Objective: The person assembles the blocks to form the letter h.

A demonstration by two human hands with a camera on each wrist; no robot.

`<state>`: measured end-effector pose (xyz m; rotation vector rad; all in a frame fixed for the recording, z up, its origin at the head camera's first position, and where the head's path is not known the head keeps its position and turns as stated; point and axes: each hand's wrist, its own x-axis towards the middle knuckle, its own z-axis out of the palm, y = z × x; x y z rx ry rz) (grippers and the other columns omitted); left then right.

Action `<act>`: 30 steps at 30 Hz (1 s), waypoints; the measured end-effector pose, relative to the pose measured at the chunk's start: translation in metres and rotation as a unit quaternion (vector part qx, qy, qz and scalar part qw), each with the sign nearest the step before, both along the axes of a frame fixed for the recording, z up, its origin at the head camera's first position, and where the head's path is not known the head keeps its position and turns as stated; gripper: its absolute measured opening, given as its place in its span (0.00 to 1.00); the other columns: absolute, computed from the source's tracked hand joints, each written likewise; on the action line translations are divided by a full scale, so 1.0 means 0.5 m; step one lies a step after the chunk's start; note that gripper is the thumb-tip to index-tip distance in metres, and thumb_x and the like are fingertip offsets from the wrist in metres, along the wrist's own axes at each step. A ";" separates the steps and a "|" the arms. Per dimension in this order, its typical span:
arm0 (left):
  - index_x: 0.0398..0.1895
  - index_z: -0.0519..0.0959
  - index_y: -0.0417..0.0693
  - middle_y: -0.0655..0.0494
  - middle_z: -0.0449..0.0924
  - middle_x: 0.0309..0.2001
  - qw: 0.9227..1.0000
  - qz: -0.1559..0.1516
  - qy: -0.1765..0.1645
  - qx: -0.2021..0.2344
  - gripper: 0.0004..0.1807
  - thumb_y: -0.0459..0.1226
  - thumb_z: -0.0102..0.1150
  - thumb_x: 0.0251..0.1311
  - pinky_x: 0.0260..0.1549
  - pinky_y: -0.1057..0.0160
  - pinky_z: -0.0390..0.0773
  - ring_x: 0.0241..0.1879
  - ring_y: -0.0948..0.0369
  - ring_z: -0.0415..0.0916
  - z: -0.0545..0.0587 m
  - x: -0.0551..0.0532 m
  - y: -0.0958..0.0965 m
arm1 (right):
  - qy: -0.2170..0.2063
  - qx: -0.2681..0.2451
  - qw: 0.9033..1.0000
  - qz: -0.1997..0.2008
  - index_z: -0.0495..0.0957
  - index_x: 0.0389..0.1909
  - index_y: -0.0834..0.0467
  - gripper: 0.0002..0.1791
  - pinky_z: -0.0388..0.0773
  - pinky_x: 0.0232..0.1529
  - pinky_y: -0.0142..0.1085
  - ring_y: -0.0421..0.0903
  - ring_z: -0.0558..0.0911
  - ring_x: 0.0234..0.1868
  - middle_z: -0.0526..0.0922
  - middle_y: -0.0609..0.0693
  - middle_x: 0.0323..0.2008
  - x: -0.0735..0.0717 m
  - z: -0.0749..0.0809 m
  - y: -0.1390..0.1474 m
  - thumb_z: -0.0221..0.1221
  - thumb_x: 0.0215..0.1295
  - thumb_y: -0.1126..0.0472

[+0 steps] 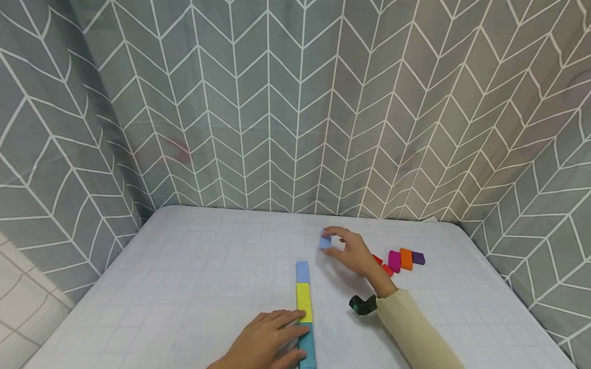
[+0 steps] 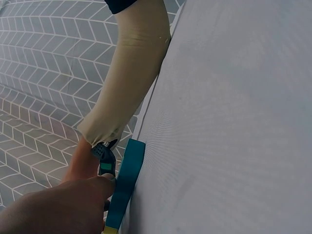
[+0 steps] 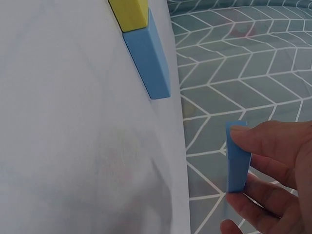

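My right hand (image 1: 354,253) pinches a small light blue block (image 3: 237,158) between thumb and fingers, above the far part of the table. My left hand (image 1: 269,340) lies beside a straight row of blocks, fingers extended, with fingertips on the yellow block (image 1: 303,302) and the long teal block (image 1: 308,355). At the row's far end, another light blue block (image 1: 302,272) sits end to end with the yellow one. The left wrist view shows the teal block (image 2: 126,183) along the thumb of the left hand (image 2: 58,204).
Behind my right hand lie red (image 1: 387,270), magenta (image 1: 394,261), orange (image 1: 406,259) and purple (image 1: 418,258) blocks, grouped on the white table (image 1: 198,268). A dark wrist device (image 1: 363,305) is at the right sleeve (image 1: 417,335). Patterned curtains (image 1: 279,96) surround the table's back and sides.
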<state>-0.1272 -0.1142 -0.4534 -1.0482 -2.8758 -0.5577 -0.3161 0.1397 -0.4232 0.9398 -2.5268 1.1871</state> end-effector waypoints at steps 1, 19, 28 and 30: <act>0.69 0.78 0.65 0.63 0.71 0.72 1.000 0.000 -0.001 0.000 0.29 0.65 0.47 0.74 0.61 0.49 0.76 0.68 0.60 0.70 0.000 0.000 0.000 | 0.000 0.001 1.000 0.002 0.82 0.55 0.64 0.20 0.76 0.60 0.61 0.59 0.78 0.62 0.81 0.60 0.61 0.000 -0.001 -0.003 0.71 0.63 0.69; 0.68 0.79 0.62 0.61 0.72 0.71 1.000 -0.012 0.017 0.010 0.29 0.63 0.48 0.75 0.58 0.49 0.78 0.67 0.59 0.71 -0.005 -0.003 -0.003 | -0.034 0.027 0.999 0.016 0.81 0.58 0.63 0.20 0.74 0.62 0.57 0.58 0.76 0.65 0.81 0.57 0.62 0.008 -0.009 -0.048 0.69 0.66 0.68; 0.68 0.79 0.62 0.60 0.72 0.71 1.000 -0.016 0.018 0.014 0.29 0.63 0.47 0.75 0.58 0.48 0.78 0.67 0.58 0.71 -0.005 -0.003 -0.004 | -0.043 0.033 0.998 0.034 0.80 0.59 0.62 0.20 0.73 0.64 0.57 0.56 0.76 0.65 0.81 0.56 0.63 0.008 -0.017 -0.071 0.68 0.68 0.66; 0.68 0.79 0.62 0.60 0.72 0.71 1.000 -0.016 0.016 0.013 0.29 0.63 0.47 0.75 0.58 0.48 0.78 0.67 0.58 0.71 -0.005 -0.003 -0.004 | -0.046 0.035 0.998 0.035 0.80 0.60 0.61 0.20 0.73 0.64 0.56 0.56 0.76 0.66 0.80 0.56 0.63 0.008 -0.018 -0.076 0.69 0.68 0.65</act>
